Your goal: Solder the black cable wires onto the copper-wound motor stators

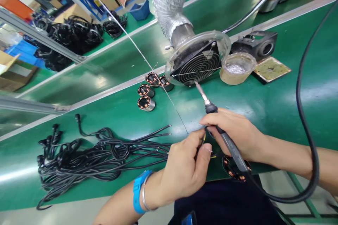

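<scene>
My right hand is wrapped round a soldering iron, its metal tip pointing up and away toward the fan grille. Its fingertips meet those of my left hand, which is closed in a pinch on a black cable with a bit of yellow wire showing. A thin strand of solder wire runs down from above to my left fingers; whether they grip it too is hidden. Below my right hand, partly covered by the iron, sits a motor stator with copper windings.
Black cables with connectors lie in a heap at left. Several stators stand before a fume fan on a foil duct. A solder tub, an iron stand and a sponge tray are at right.
</scene>
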`<state>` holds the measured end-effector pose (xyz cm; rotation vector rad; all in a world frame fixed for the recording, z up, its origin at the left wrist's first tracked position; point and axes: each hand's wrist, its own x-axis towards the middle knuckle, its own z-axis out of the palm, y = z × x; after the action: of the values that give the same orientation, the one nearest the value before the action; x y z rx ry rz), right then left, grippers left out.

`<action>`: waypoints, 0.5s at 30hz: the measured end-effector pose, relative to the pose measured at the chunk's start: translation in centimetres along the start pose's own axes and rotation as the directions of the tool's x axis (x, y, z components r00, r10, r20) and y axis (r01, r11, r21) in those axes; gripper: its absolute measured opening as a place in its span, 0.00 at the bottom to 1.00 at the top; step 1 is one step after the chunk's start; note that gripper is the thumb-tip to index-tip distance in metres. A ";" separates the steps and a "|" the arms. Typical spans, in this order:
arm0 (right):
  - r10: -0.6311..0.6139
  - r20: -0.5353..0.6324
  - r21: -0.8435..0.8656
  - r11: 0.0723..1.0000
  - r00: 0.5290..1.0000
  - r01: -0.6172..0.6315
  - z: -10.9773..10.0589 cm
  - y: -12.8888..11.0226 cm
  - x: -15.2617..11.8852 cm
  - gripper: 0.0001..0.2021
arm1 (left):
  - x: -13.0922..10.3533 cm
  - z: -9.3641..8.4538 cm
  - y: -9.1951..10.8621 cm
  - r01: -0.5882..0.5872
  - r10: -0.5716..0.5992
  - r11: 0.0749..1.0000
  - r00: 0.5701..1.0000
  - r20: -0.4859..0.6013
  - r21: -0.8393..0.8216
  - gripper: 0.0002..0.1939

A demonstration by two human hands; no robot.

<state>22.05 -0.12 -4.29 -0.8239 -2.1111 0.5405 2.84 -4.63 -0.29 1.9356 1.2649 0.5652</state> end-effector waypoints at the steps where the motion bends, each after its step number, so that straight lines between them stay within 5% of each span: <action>1: -0.016 0.003 -0.012 1.000 1.000 0.016 0.0 0.2 -0.1 0.09 | 0.0 0.0 0.1 -0.009 0.009 1.000 1.000 0.024 -0.016 0.17; 6: -0.090 0.098 0.048 0.995 0.991 0.086 -1.5 1.0 0.6 0.11 | 1.3 -2.8 -0.2 -0.001 -0.001 0.997 0.999 0.035 0.078 0.17; 10: -0.081 0.117 -0.077 0.993 0.990 0.090 -3.4 0.4 0.5 0.17 | 0.2 -8.7 -1.3 0.171 -0.160 0.980 0.981 -0.110 0.098 0.19; 15: -0.005 0.143 -0.157 0.987 0.990 0.028 -4.3 -1.4 -2.0 0.19 | -4.7 -15.5 -4.5 0.375 -0.290 0.867 0.915 -0.281 0.327 0.19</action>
<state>25.89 -2.04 -1.92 -0.8782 -2.3134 0.4371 -12.52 -2.49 6.08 1.9199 1.9273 0.3856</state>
